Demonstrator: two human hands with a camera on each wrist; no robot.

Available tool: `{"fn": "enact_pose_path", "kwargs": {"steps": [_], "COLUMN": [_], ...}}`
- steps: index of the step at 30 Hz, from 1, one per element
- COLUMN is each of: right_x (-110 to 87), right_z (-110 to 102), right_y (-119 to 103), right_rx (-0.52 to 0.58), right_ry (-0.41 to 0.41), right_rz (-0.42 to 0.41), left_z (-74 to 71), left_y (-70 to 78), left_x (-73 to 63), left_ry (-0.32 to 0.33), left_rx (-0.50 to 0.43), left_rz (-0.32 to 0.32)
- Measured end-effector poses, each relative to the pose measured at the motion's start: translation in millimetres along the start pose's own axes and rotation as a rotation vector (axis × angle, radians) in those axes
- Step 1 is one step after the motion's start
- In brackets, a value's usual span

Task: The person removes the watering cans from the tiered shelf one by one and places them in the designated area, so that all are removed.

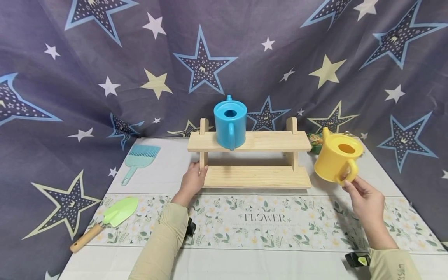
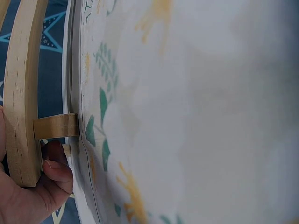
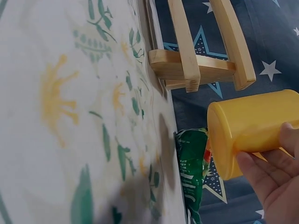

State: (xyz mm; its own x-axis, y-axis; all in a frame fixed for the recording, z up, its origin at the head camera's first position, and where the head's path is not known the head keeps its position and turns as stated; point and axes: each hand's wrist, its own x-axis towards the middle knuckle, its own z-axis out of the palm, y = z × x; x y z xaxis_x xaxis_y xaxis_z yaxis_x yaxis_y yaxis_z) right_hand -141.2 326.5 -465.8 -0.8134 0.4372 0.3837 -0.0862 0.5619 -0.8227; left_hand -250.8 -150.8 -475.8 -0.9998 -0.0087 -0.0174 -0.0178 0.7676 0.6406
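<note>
A two-tier wooden shelf (image 1: 257, 177) stands at the back of the table. My left hand (image 1: 193, 179) grips the left end of its lower board; in the left wrist view, the thumb and fingers wrap round the board's end (image 2: 23, 158). On the upper board sits a blue watering can (image 1: 238, 128), upright, handle toward me. To the right of the shelf, my right hand (image 1: 367, 200) holds a yellow watering can (image 1: 332, 159) by its handle. This can is tilted and off the table, as the right wrist view (image 3: 257, 126) also shows.
A light-blue dustpan-shaped brush (image 1: 140, 157) lies at the back left. Nearer on the left lies a green trowel (image 1: 120, 212) with a wooden handle. A green printed bag (image 3: 191, 163) stands behind the yellow can. A star-patterned curtain (image 1: 245, 46) hangs behind the table.
</note>
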Motion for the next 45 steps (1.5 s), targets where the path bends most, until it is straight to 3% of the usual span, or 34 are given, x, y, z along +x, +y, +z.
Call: {"fn": "enact_pose_path", "kwargs": {"steps": [3,12,20,26,36,45], "right_x": [-3.2,-4.9,-9.7,-10.8,-10.9,-10.8], "right_z": [-1.5,0.5,-0.7,2.3,2.6,2.1], "right_y": [-9.0,12.7,0.3,1.4,1.9,5.1], "right_rx": [-0.024,-0.004,-0.055,-0.065,-0.102,-0.096], "right_ry": [-0.006,-0.012,-0.038,-0.033,-0.102,-0.159], "right_rz": [-0.019,-0.055,0.041,0.073,0.178,0.197], "left_z": [-0.3,0.0,0.3,0.6,1.0,0.7], "left_y": [0.9,0.7,0.3,-0.6,-0.8,-1.4], "left_x": [-0.5,-0.2,1.1,1.3,0.9,1.3], "left_ry": [-0.001,0.003,0.001,0.007,0.01,0.001], "left_rx": [-0.003,0.005,-0.002,0.002,-0.01,-0.005], "left_rz": [-0.002,0.001,-0.003,0.005,0.013,-0.002]}}
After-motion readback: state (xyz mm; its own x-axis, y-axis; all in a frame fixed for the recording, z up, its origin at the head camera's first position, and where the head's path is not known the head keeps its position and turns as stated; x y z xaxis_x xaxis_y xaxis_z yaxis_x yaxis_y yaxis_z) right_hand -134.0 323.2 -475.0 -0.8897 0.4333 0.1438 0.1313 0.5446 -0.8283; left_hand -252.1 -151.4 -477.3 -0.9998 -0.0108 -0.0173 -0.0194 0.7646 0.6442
